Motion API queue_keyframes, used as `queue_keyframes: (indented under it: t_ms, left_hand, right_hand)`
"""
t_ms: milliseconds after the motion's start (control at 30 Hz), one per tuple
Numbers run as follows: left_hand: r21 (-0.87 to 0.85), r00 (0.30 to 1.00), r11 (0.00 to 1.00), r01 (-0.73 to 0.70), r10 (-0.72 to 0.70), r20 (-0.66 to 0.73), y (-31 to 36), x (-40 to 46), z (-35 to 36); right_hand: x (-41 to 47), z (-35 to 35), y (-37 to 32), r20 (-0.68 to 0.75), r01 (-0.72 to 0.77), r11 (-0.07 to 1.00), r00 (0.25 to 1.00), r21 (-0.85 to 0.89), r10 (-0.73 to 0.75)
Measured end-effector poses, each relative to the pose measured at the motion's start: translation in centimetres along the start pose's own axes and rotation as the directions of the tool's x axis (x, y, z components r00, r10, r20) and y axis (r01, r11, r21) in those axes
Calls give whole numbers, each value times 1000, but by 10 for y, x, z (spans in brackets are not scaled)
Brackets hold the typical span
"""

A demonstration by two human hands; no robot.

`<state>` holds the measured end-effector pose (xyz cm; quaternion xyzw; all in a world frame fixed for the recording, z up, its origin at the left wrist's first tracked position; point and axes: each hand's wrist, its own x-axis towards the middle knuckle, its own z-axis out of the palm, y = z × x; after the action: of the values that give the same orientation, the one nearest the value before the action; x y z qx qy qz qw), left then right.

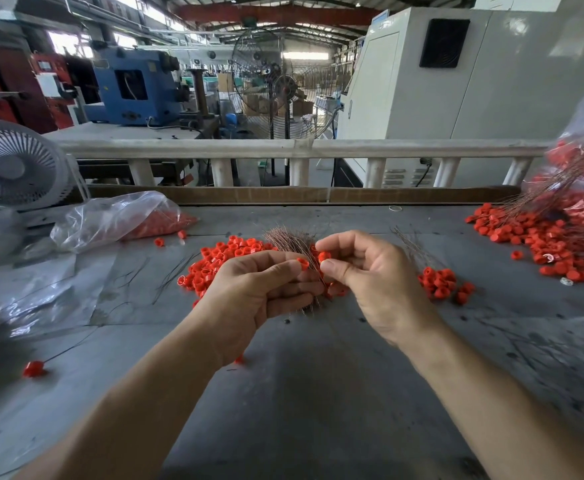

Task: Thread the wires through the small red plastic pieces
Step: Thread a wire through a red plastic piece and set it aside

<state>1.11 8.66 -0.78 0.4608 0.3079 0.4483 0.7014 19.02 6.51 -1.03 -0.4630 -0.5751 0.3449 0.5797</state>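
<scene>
Pinching one red piece point(324, 256), the right hand point(370, 282) sits just beside the upright wire bundle point(288, 242) and second piece point(303, 263) clasped in the left hand point(259, 296).

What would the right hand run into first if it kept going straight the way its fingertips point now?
Probably the left hand. The right hand pinches a small red plastic ring and points left at the bundle of thin coppery wires gripped there. Depth is unclear from one view.
</scene>
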Motion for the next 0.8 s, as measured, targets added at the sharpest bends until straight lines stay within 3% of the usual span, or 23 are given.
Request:
queue_keyframes:
  t_ms: [133,533,800]
  left_hand:
    - [20,1000,1000,-2,1,6,1,0,1]
    - [30,1000,1000,1,-1,14,1,-1,2]
    - [31,1000,999,-7,7,24,0,0,1]
  right_hand:
    - [0,1,1,-27,-1,999,1000,32,2]
    - [-2,-2,2,-81,46,994,995,-101,-54]
    - [-1,-2,3,-63,37,998,997,-56,-40]
